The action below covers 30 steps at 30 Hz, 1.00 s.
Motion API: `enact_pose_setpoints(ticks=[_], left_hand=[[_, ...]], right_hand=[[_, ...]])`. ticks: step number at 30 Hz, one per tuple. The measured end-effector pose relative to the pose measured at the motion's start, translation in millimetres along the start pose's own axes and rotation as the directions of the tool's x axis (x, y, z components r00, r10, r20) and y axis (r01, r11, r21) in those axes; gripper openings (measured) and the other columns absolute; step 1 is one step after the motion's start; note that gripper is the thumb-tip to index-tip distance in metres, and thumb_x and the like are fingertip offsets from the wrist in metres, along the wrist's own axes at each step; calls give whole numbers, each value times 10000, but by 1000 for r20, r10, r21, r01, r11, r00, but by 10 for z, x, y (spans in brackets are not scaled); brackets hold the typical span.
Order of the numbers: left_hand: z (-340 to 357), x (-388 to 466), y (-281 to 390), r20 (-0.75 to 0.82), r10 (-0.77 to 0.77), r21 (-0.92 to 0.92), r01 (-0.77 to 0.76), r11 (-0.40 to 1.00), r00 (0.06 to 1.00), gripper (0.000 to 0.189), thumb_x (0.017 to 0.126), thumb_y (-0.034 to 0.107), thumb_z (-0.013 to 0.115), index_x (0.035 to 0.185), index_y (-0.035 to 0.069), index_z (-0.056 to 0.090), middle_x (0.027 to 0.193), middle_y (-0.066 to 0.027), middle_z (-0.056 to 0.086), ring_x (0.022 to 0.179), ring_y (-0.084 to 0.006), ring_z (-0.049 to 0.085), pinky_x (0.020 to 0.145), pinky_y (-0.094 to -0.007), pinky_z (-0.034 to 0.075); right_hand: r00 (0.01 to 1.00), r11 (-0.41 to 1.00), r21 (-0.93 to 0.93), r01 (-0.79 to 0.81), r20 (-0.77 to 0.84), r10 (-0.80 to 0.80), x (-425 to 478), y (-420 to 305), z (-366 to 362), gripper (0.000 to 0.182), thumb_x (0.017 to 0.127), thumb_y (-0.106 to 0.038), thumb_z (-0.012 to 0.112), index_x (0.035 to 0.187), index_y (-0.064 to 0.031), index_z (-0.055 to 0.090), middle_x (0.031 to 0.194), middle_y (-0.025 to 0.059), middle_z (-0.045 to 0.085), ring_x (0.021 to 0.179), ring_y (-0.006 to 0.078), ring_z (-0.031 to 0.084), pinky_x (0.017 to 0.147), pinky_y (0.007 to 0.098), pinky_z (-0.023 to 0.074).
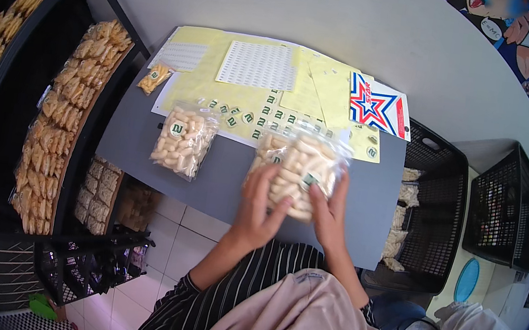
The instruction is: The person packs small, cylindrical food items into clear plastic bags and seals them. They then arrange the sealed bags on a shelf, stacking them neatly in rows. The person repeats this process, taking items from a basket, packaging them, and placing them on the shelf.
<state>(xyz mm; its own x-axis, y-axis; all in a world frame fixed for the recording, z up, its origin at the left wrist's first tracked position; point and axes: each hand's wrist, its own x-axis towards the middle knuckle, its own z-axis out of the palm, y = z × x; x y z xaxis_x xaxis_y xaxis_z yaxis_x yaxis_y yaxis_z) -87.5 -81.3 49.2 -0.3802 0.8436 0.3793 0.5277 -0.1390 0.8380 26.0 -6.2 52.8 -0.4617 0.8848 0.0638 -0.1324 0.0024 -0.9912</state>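
Observation:
Between both hands I hold a clear plastic pouch of pale puffed snacks [302, 162], with a round green-and-white sticker on its front. My left hand [259, 207] grips its lower left side and my right hand [329, 206] its right side, that thumb at the sticker. Behind it, partly covered, a second snack pouch [269, 145] lies on the grey table [222, 179]. Further left a third stickered pouch [183, 140] rests flat on the tabletop. Yellow sticker backing sheets [194, 90] with rows of round stickers lie beyond the pouches.
A white sheet of small labels [257, 65], a star-printed packet [380, 105] and a small snack bag [155, 77] lie on the table. Shelves of bagged snacks [77, 85] stand left. A black plastic crate [432, 222] holding pouches stands right, with another crate [504, 206] beyond.

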Motion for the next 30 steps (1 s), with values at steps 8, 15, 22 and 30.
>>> enact_pose_setpoints(ticks=[8, 15, 22, 30], left_hand=[[-280, 23, -549, 25, -282, -247, 279, 928, 959, 521, 862, 290, 380, 1234, -53, 255, 1234, -196, 328, 1148, -286, 318, 968, -337, 221], [-169, -24, -574, 148, -276, -477, 313, 821, 950, 561, 882, 352, 299, 1252, -65, 230, 1266, -167, 310, 1179, -222, 286, 974, -294, 206], [-306, -62, -467, 167, -268, -448, 315, 837, 949, 602, 847, 276, 435, 1269, -70, 180, 1283, -198, 280, 1176, -239, 300, 969, -305, 229], [-1318, -314, -98, 221, -396, -185, 437, 880, 891, 555, 776, 227, 528, 1204, -53, 311, 1155, -182, 432, 1070, -200, 422, 875, -307, 334]], right_hand=[[997, 997, -42, -72, 9, 72, 235, 344, 299, 672, 774, -202, 553, 1237, 100, 172, 1144, 213, 404, 1031, 232, 432, 862, 303, 355], [976, 958, 198, -205, -37, 216, 250, 517, 315, 625, 807, -194, 488, 1260, 79, 155, 1201, 193, 347, 1086, 212, 376, 868, 274, 348], [963, 890, 372, -265, 57, 264, 179, 390, 505, 615, 823, -214, 464, 1265, 72, 147, 1200, 183, 348, 1077, 209, 380, 883, 263, 327], [983, 972, 149, -179, -17, 184, 83, 742, 835, 589, 826, -197, 460, 1261, 62, 160, 1165, 159, 354, 1035, 220, 394, 893, 289, 322]])
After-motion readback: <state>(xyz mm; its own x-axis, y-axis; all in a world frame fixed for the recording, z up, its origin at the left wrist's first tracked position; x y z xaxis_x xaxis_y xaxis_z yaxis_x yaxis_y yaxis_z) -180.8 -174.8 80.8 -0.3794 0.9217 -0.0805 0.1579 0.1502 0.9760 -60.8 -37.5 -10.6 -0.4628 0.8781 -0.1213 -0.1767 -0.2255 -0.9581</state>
